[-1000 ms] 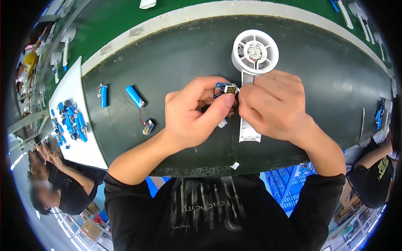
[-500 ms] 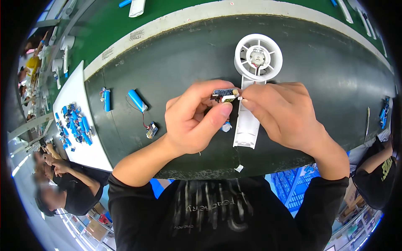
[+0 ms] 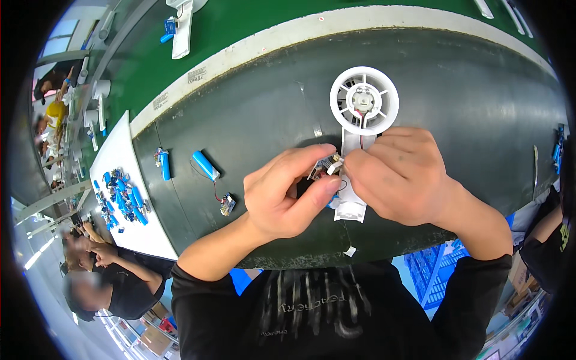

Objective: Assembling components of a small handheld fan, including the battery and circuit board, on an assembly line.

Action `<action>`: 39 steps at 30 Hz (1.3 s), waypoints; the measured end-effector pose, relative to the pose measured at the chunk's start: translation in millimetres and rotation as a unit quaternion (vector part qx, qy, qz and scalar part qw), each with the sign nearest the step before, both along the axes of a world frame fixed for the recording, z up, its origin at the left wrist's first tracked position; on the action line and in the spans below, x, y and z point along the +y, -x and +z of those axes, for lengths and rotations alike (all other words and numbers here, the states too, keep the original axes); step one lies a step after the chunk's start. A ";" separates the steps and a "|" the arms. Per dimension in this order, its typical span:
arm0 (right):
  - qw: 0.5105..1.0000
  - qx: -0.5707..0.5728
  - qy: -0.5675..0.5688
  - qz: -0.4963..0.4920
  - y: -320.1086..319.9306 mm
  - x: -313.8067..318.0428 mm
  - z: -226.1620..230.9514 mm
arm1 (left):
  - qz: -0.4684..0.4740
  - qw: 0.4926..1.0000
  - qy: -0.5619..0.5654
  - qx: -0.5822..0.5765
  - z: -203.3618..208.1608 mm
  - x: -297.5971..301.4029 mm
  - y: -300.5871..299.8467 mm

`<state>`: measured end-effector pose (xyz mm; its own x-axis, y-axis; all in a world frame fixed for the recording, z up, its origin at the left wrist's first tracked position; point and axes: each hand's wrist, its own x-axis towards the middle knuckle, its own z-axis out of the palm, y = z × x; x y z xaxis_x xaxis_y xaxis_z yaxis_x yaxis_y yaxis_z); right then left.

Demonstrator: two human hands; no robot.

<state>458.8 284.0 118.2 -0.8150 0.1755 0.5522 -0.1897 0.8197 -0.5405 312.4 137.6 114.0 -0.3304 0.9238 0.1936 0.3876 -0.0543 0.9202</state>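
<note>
My left hand [image 3: 285, 195] is closed round the edges of a small circuit board [image 3: 324, 169], pinched between thumb and fingers. Against the board's right side, my right hand [image 3: 399, 177] has its thumb and forefinger pressed together at a small white plug; the fingertips partly hide it. Under both hands lies a white fan housing [image 3: 391, 108] with a long open handle [image 3: 350, 212], its round spoked end pointing away from me. Thin wires run from the motor [image 3: 362, 101] down the handle and vanish beneath my right hand. A blue battery cell [image 3: 333, 203] shows partly below my left thumb.
To the left on the dark table [image 3: 264, 114] lie two blue cells [image 3: 206, 165] with boards wired on. A white board [image 3: 157, 231] carries a heap of them. Beyond the pale rail [image 3: 252, 51] runs a green belt [image 3: 240, 21] with white parts. Co-workers sit at both sides.
The circuit board has turned and tilted between my fingers, and my right fingertips now cover more of its right side. The whole view has shifted. Another white part has appeared at the far left.
</note>
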 end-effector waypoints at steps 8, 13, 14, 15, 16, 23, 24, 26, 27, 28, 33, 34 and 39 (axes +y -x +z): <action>0.999 0.035 -0.035 0.002 4.1 0.0 -4.7 | -0.042 0.992 -0.085 0.089 4.1 5.7 5.4; 0.998 0.054 -0.041 0.000 6.6 -0.1 -5.8 | -0.038 0.992 -0.075 0.096 1.6 4.6 5.5; 0.997 0.056 -0.044 0.001 6.9 -0.4 -6.6 | -0.044 0.991 -0.077 0.102 0.7 4.4 6.0; 0.997 0.055 -0.045 0.001 6.5 -0.3 -7.3 | -0.040 0.991 -0.077 0.101 0.7 4.9 5.5; 0.997 0.054 -0.047 0.000 6.3 -0.2 -7.3 | -0.039 0.991 -0.080 0.103 1.0 4.9 5.6; 0.997 0.057 -0.044 -0.002 9.5 -0.8 -7.9 | -0.041 0.990 -0.077 0.109 -0.9 5.3 8.3; 0.997 0.054 -0.046 -0.002 9.6 -0.4 -7.7 | -0.041 0.991 -0.078 0.104 -1.8 5.1 8.3; 0.997 0.051 -0.049 -0.002 10.3 0.2 -7.9 | -0.040 0.991 -0.080 0.100 -1.5 5.3 7.5; 0.997 0.055 -0.046 -0.002 10.8 0.3 -8.3 | -0.031 0.992 -0.074 0.093 -0.2 5.9 6.5; 0.997 0.058 -0.044 -0.002 11.5 0.6 -8.9 | -0.023 0.994 -0.069 0.085 0.4 6.8 6.6; 0.996 0.078 -0.040 -0.001 13.4 -1.0 -13.1 | -0.032 0.991 -0.080 0.107 -4.3 5.1 8.6; 0.996 0.076 -0.039 0.000 13.1 -1.0 -12.7 | -0.030 0.992 -0.075 0.100 -4.3 4.3 7.5; 0.997 0.068 -0.036 0.005 10.2 -2.7 -12.9 | -0.014 0.997 -0.046 0.067 2.0 0.2 -0.1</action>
<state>448.6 281.4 105.4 -0.7333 0.1236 0.6686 -0.2659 0.8529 -0.4493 312.5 137.8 116.0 -0.2701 0.9084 0.3191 0.5030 -0.1495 0.8513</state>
